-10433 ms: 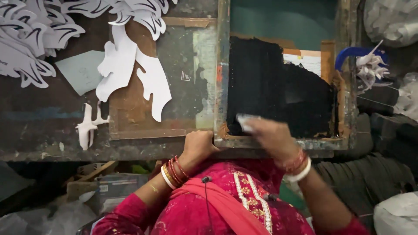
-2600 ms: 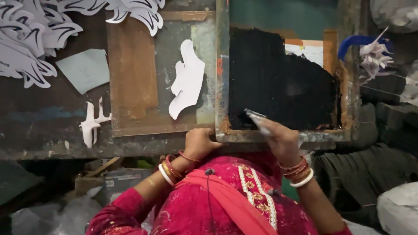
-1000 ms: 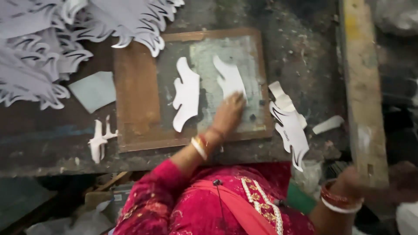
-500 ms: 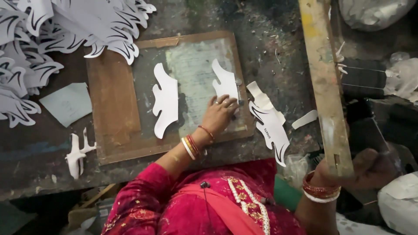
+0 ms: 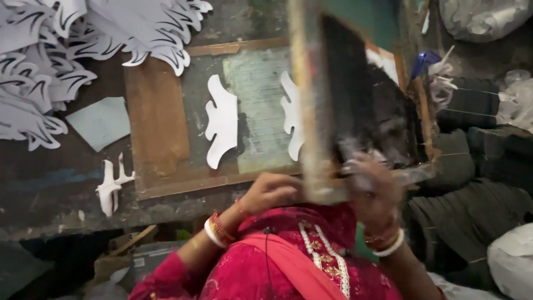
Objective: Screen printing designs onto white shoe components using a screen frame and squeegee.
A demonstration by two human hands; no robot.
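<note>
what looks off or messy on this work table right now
The wooden-framed black-inked printing screen hangs tilted, half-lowered, partly covering one white cut-out paper shape. The right hand grips its lower edge.

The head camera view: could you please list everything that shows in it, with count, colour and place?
Printing screen frame: one, wooden with black inked mesh, tilted up over the board's right side.
Wooden board: one, brown with a grey-green panel, centre of the bench.
Blank cut-outs: two, white, on the board, the right one partly behind the frame.
Printed cut-outs: a pile, white with black lines, upper left.
Paper piece: one, pale grey, left of the board.
Small offcut: one, white, on the bench's front left.
Dark bundles: several, black, right.
Left hand: at the frame's near corner.
Right hand: gripping the frame's near edge, a pale thing in its fingers.
</note>
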